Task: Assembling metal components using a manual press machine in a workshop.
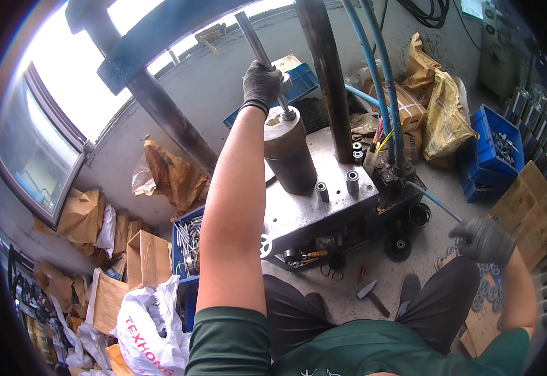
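My left hand point(263, 84), in a dark grey glove, reaches far forward and is closed around a long metal rod point(253, 39). The rod leans slightly and its lower end stands over the top of a thick round metal cylinder point(291, 150). A pale ring-shaped part point(285, 82) shows beside the fingers. Out to the right, my right hand point(488, 242), gloved too, is curled at the end of a thin blue lever point(436, 202). Part of its grip is hidden. The cylinder rests on a metal press table point(349, 210), near small metal bushings point(352, 182).
Thick steel columns point(325, 75) and blue hoses point(383, 81) rise around the table. A hammer point(374, 297) lies on the floor between my feet. Blue crates point(498, 141) with metal parts stand right; a crate of metal pins point(189, 241) and a white sack point(151, 326) are left.
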A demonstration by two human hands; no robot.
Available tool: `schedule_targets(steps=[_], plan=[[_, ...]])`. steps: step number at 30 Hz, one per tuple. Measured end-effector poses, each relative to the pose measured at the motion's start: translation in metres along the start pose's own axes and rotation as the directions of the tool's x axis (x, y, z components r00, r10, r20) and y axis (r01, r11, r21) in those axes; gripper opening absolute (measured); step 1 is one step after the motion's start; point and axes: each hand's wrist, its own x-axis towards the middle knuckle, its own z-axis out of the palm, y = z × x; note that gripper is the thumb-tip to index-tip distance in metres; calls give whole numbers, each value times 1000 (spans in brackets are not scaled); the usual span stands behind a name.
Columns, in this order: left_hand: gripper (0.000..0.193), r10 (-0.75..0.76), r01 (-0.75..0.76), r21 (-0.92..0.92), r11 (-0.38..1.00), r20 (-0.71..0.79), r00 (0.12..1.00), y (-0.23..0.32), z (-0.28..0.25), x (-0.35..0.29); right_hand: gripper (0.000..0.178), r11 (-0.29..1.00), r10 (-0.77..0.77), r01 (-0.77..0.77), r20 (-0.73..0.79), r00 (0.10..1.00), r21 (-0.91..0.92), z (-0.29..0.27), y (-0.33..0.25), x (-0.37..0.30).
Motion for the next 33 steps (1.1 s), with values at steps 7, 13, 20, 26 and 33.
schedule_targets(steps=[7,13,20,26,33], plan=[[30,-27,27,4,1000,5,1000,0,0,-2,22,989,34,-31,21,999,-144,18,-9,-9],[27,-51,51,-9,999,15,999,-5,1,-2,30,996,87,-83,-94,992,45,2,-16,-1],[28,-3,5,45,999,-43,999,-15,10,7,26,1000,15,-16,-111,994,-14,12,0,-4],[26,-10,9,-21,1000,-26,1000,-14,12,6,26,997,29,-35,-99,995,-67,14,6,-6],[28,-39,40,4,999,-35,999,-6,4,-3,26,1000,10,-9,-103,995,7,17,9,-3]])
